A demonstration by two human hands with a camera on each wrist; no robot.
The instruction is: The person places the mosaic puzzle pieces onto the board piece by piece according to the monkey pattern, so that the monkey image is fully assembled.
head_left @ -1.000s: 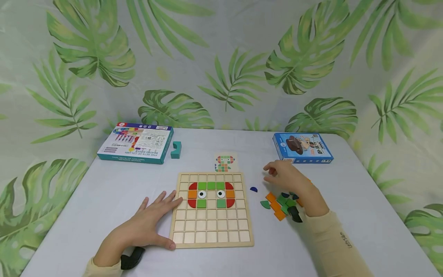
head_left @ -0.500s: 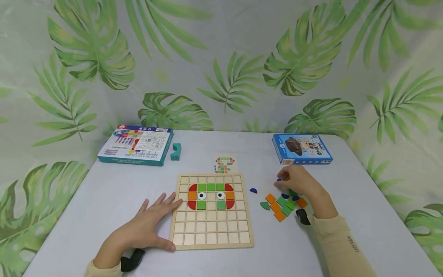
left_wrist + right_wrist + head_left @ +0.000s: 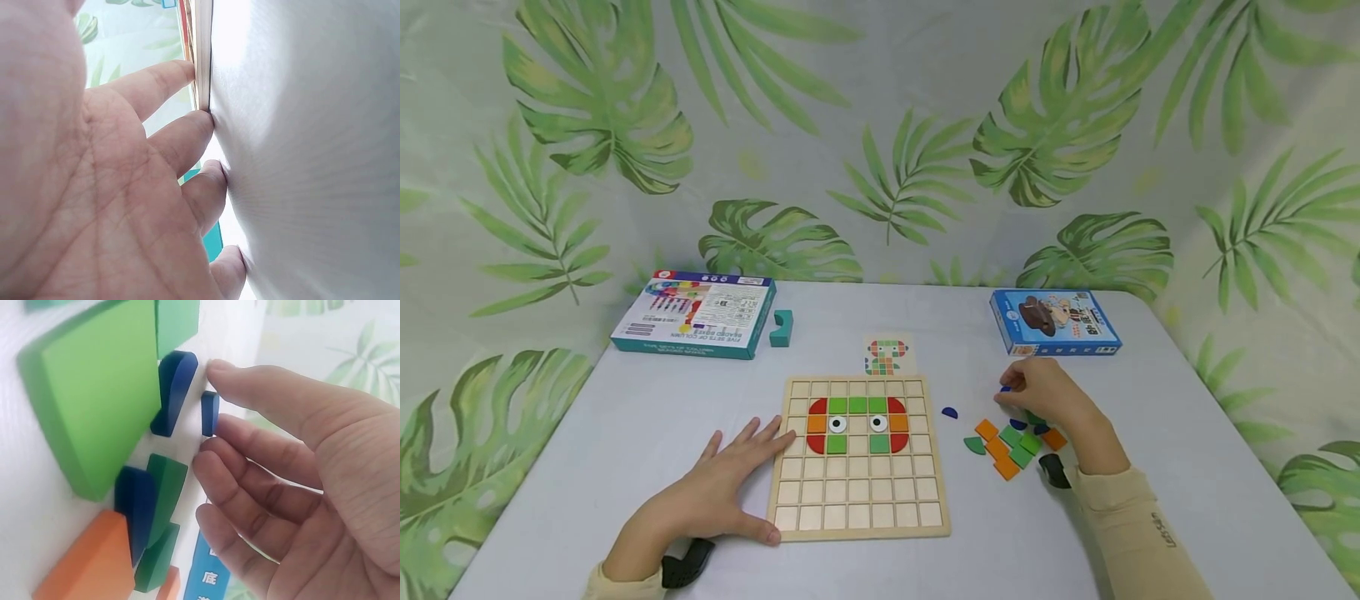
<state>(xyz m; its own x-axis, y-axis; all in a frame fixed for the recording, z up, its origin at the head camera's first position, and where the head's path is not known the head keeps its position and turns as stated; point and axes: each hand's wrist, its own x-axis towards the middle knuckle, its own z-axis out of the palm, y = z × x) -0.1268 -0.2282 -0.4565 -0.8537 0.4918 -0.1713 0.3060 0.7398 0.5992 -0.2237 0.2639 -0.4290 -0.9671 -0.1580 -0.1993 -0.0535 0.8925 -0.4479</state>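
My left hand [image 3: 715, 487] lies spread at the left side of a wooden grid board [image 3: 859, 533]. Its fingertips [image 3: 203, 119] touch the board's edge and the table, and its thumb is at the near left corner. Red, orange and green tiles and two eye discs [image 3: 878, 423] form a pattern in the grid. To the right, my right hand [image 3: 1051, 392] pinches a small blue half-circle tile [image 3: 210, 414] between thumb and index finger, close to the tabletop. Its other fingers are loosely curled. Under and beside this hand lie green tiles [image 3: 100, 394], orange tiles [image 3: 1007, 468] and other blue half-circles [image 3: 177, 387].
A small pattern card [image 3: 890, 355] lies just beyond the board. A teal notched block [image 3: 781, 328] stands beside a flat white and teal box [image 3: 696, 317] at the back left. Behind the right hand is a blue box [image 3: 1056, 322]. One blue half-circle [image 3: 950, 412] lies near the board.
My right hand has moved right and slightly nearer, down to the blue half-circle tile, and its fingers have closed in on it. The left hand has stayed at the board's edge.
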